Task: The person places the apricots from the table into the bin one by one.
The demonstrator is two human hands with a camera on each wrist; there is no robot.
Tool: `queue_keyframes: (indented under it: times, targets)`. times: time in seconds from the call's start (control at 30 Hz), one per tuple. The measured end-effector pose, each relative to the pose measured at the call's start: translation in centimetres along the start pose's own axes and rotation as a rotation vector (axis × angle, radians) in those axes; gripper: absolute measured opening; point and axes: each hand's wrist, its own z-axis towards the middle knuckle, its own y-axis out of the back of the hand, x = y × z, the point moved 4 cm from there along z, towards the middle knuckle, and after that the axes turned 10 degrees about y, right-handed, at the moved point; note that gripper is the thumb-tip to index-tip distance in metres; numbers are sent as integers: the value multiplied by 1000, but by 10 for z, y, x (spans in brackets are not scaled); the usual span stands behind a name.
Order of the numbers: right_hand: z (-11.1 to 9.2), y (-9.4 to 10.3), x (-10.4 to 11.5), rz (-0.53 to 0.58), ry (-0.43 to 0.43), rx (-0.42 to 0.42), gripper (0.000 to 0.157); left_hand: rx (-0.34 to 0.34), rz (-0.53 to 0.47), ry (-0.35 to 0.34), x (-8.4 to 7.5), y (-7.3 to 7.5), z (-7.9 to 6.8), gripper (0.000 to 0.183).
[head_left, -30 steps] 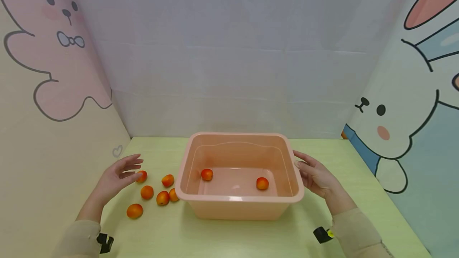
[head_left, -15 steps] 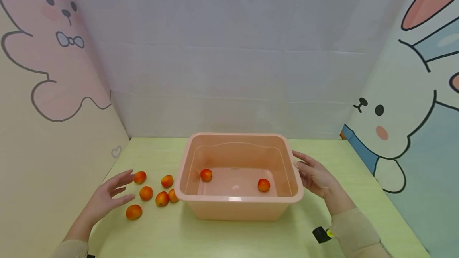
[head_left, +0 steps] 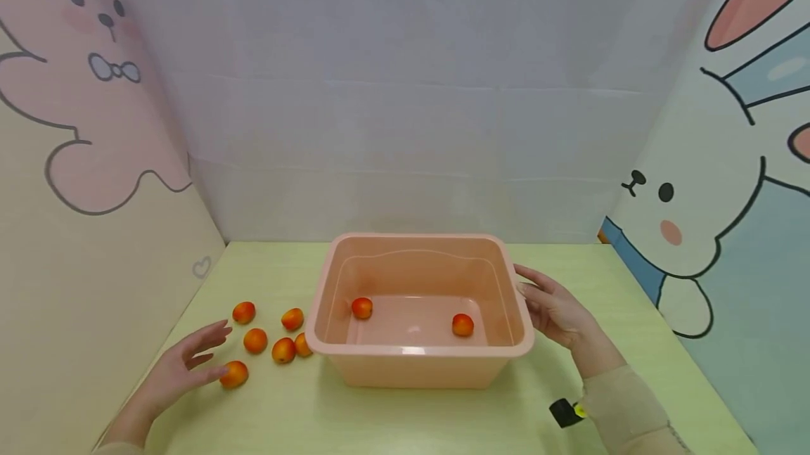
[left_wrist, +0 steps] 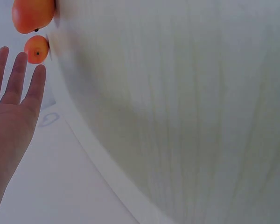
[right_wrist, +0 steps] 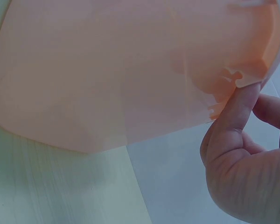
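My left hand (head_left: 180, 370) hovers at the left with fingers spread and relaxed, its thumb tip overlapping the nearest small orange-red fruit (head_left: 237, 374). Whether they touch I cannot tell. The left wrist view has the palm and fingers (left_wrist: 33, 88) held out below two fruits, one of them a round fruit (left_wrist: 36, 52) with a dark spot. A pink plastic bin (head_left: 411, 370) stands mid-table, holding a left fruit (head_left: 362, 308) and a right fruit (head_left: 463, 325). At the bin's right rim, my right hand (head_left: 560, 311) holds on, the thumb (right_wrist: 233, 112) tucked against the rim's underside.
Several loose fruits lie between my left hand and the bin, including a back fruit (head_left: 243, 312) and a middle fruit (head_left: 255, 341). The light green table (head_left: 405, 420) meets a white back wall (head_left: 405, 124) and cartoon-printed side walls.
My left hand has come toward me and left, from the back fruit to the nearest one. The right hand stays at the bin's rim, and the bin keeps its place.
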Motion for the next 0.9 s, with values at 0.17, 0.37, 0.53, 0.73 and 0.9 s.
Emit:
queue_keyframes:
  times: [0.17,0.37,0.53,0.73,0.9]
  targets:
    - [1,-1,-1,0,-7,-5,28,18,-43,16,5,-1,-4,69]
    - [1,-2,2,2,-5,0,35,73,-99,45,12,-4,-5,68]
    - [1,-1,1,9,-4,6,32,94,-127,26,15,-6,-6,66]
    - [1,-2,2,7,2,13,36,87,-70,56,16,-8,-8,62]
    - [1,-2,2,6,-8,1,33,77,-3,87,16,-10,-8,58]
